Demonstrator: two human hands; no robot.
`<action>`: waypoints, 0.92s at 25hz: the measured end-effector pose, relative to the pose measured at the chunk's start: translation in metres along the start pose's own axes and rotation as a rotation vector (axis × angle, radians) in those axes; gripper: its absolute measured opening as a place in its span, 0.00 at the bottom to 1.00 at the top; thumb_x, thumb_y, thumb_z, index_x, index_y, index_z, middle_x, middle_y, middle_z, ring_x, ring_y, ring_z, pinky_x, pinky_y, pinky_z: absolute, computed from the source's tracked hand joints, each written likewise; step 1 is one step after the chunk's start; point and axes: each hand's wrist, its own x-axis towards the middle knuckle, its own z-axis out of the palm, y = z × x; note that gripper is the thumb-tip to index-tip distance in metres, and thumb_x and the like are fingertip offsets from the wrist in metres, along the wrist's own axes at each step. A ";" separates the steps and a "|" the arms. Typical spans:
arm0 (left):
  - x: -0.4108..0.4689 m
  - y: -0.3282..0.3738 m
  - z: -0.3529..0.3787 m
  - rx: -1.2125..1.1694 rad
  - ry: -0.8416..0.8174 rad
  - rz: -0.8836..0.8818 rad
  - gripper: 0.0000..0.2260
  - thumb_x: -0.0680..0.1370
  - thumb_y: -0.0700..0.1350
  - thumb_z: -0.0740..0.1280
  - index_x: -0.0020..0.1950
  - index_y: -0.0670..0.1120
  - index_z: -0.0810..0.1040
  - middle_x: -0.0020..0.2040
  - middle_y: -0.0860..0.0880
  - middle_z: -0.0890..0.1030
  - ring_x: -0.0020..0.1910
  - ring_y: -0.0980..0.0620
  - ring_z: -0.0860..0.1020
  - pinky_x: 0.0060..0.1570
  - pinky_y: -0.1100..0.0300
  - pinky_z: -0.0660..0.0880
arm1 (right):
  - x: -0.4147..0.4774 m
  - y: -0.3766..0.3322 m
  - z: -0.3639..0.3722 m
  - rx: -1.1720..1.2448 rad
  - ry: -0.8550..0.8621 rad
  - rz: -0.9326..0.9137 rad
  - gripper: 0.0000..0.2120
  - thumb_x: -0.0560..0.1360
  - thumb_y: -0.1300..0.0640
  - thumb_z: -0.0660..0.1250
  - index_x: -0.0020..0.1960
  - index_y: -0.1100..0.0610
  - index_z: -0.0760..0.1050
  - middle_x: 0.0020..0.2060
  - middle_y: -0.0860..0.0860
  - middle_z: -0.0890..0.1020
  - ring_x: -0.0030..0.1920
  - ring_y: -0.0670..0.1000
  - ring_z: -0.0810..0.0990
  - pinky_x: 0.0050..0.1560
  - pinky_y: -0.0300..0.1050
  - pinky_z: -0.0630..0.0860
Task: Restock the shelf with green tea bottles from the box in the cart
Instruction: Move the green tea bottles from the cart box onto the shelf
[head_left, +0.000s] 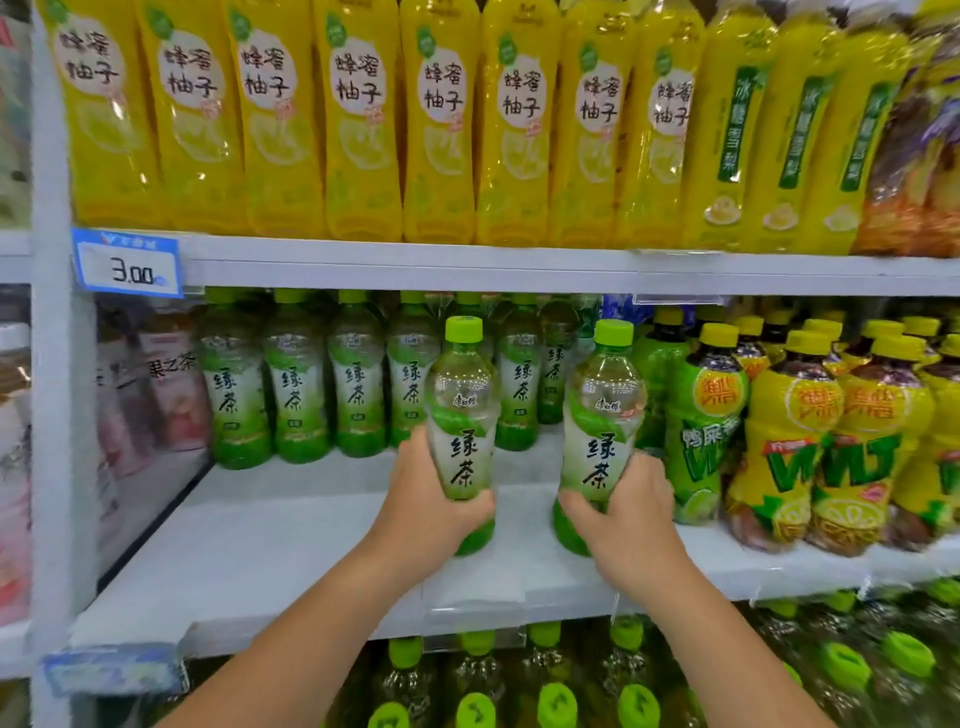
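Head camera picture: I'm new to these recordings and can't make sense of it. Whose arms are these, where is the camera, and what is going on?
There is no machine here. A person wears a wide-angle camera on the head, looking forward and down, so the two bare arms are their own.

The left hand grips one green tea bottle and the right hand grips another, both upright, over the white middle shelf.

At the back of that shelf stands a row of the same green tea, with bare space in front. To the right are yellow-capped lemon tea bottles. The shelf above holds tall yellow bottles, with a price tag reading 3.00. More green-capped bottles sit below.
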 end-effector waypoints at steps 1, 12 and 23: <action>-0.005 -0.006 -0.002 0.074 -0.028 -0.006 0.29 0.68 0.50 0.79 0.62 0.62 0.67 0.59 0.53 0.74 0.58 0.55 0.78 0.57 0.54 0.79 | -0.004 0.003 0.000 -0.047 -0.049 0.006 0.25 0.70 0.46 0.74 0.59 0.52 0.65 0.50 0.47 0.66 0.56 0.50 0.68 0.57 0.49 0.71; 0.030 -0.021 0.012 0.089 0.128 -0.079 0.26 0.65 0.50 0.83 0.55 0.56 0.72 0.51 0.60 0.80 0.48 0.65 0.79 0.41 0.67 0.74 | 0.064 -0.003 0.039 0.069 0.045 0.177 0.28 0.71 0.52 0.76 0.62 0.58 0.64 0.59 0.57 0.78 0.59 0.60 0.78 0.57 0.54 0.77; 0.032 -0.038 0.017 0.033 0.163 -0.055 0.23 0.65 0.50 0.83 0.53 0.57 0.75 0.49 0.60 0.82 0.44 0.70 0.80 0.40 0.69 0.75 | 0.134 0.014 0.065 0.058 0.021 0.248 0.25 0.75 0.51 0.73 0.65 0.57 0.65 0.60 0.57 0.77 0.60 0.61 0.78 0.60 0.55 0.76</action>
